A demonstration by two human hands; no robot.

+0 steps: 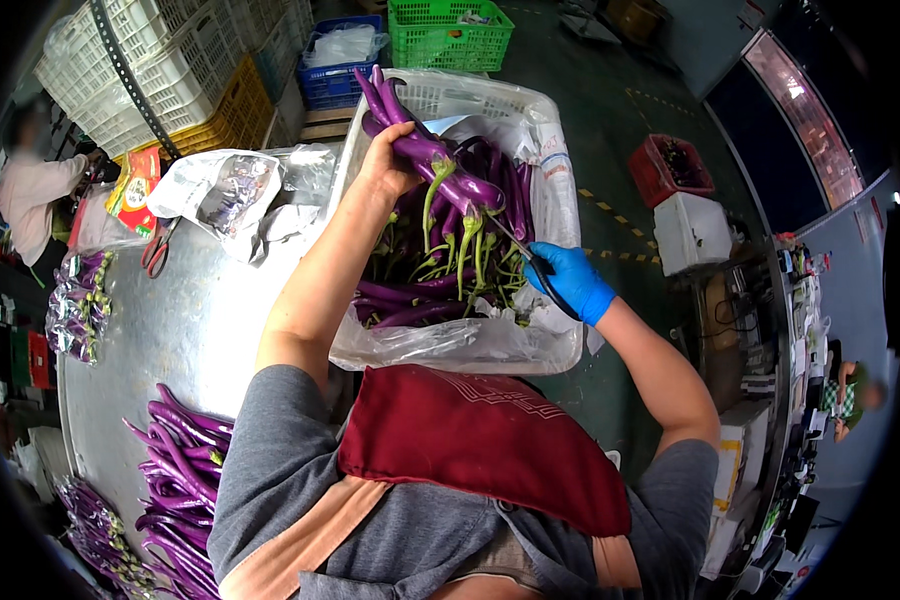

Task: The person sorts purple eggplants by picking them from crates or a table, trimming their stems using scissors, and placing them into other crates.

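Observation:
My bare left hand (388, 162) is wrapped round a bunch of long purple eggplants (426, 152), lifted over a white plastic crate (568, 215). Their green stems hang down toward me. In a blue glove, my right hand (570, 278) grips black-handled scissors (542, 276), whose blades point up and left to the stem end of the held eggplants. Whether the blades touch a stem I cannot tell. More eggplants (410, 312) with long stems lie in the crate, which is lined with clear plastic and paper.
On the metal table (150, 330) at left lie red-handled scissors (157, 250), a printed plastic bag (220, 190) and a heap of eggplants (178, 480). Stacked crates (160, 70) stand behind it. A red crate (670, 165) and a white box (692, 233) are at right. A person (40, 190) works far left.

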